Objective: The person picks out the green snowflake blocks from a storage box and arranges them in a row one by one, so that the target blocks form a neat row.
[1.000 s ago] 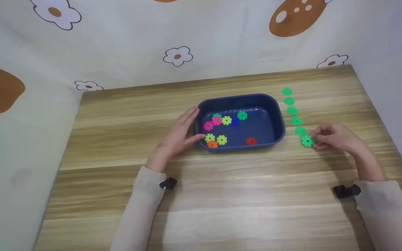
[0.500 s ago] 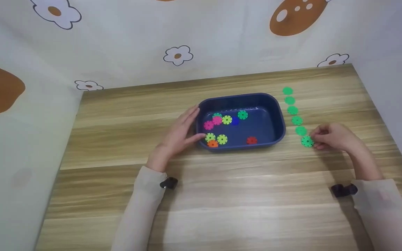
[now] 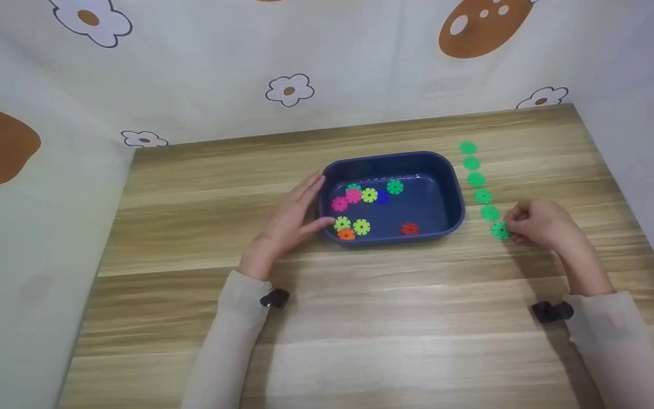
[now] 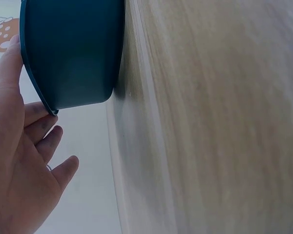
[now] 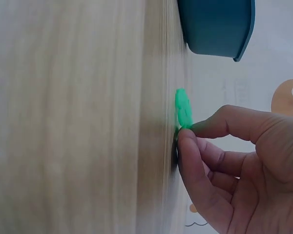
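My left hand [image 3: 286, 222] rests against the left rim of a dark blue plastic basin [image 3: 439, 210]. Its fingers and thumb lie fairly straight along the edge, and the left wrist view shows several fingertips touching the rim. To the right of the basin, my right hand [image 3: 545, 225] pinches a green notched plastic disc [image 3: 499, 230] between thumb and forefinger. In the right wrist view the disc [image 5: 183, 108] leans slightly, close above the tabletop. It sits at the near end of a slanting row of several green discs, the closest being another green disc [image 3: 490, 213].
Inside the basin lie several loose discs, among them a red disc [image 3: 410, 229], an orange disc [image 3: 346, 234], a pink disc [image 3: 339, 204] and a green disc [image 3: 395, 187]. The wooden table [image 3: 361, 318] meets a patterned wall covering [image 3: 361, 62] at the back.
My right wrist and forearm have shifted slightly left while the fingers stay at the near green disc. The left hand and the basin look unchanged.
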The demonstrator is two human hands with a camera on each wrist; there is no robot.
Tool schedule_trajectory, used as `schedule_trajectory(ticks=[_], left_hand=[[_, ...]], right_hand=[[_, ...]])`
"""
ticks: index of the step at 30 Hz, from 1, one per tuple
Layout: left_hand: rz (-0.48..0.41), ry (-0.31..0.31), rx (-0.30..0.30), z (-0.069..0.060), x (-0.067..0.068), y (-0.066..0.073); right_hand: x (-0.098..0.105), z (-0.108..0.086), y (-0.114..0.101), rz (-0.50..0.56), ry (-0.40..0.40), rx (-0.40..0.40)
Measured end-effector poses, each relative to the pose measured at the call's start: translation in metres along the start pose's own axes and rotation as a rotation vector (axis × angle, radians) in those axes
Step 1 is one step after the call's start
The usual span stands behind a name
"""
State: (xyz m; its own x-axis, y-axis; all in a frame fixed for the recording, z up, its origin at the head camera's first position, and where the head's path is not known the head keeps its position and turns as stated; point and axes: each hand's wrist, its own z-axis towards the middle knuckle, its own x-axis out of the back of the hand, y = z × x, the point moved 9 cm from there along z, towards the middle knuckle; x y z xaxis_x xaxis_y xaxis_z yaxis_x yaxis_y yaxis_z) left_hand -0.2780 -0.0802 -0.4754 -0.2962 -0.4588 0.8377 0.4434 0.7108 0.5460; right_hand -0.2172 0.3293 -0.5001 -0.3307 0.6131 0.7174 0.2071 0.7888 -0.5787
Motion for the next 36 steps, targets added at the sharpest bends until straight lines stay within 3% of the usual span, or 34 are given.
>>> schedule_trajectory(ticks=[6, 15, 19, 22, 27, 31, 36], left_hand=[[-0.004, -0.007, 0.0, 0.001, 0.0, 0.001], [-0.01, 0.004, 0.007, 0.0, 0.001, 0.0], [-0.014, 0.0, 0.009, 0.0, 0.0, 0.0], [-0.014, -0.01, 0.015, 0.0, -0.001, 0.0], [-0.015, -0.01, 0.016, -0.001, 0.001, 0.0], [-0.017, -0.003, 0.012, -0.001, 0.001, 0.0], [-0.022, -0.004, -0.005, 0.001, -0.001, 0.0]], right_hand=[[0.003, 0.0, -0.003, -0.096, 0.057, -0.002], [0.0, 0.001, -0.008, -0.122, 0.051, -0.02], [0.006, -0.002, -0.014, -0.104, 0.103, -0.003], [0.014, -0.008, -0.031, -0.084, 0.2, 0.037], [0.021, -0.013, -0.085, 0.018, 0.332, 0.153], [0.013, -0.004, -0.125, 0.1, 0.324, 0.229], [-0.011, 0.019, -0.156, 0.163, 0.258, 0.265]])
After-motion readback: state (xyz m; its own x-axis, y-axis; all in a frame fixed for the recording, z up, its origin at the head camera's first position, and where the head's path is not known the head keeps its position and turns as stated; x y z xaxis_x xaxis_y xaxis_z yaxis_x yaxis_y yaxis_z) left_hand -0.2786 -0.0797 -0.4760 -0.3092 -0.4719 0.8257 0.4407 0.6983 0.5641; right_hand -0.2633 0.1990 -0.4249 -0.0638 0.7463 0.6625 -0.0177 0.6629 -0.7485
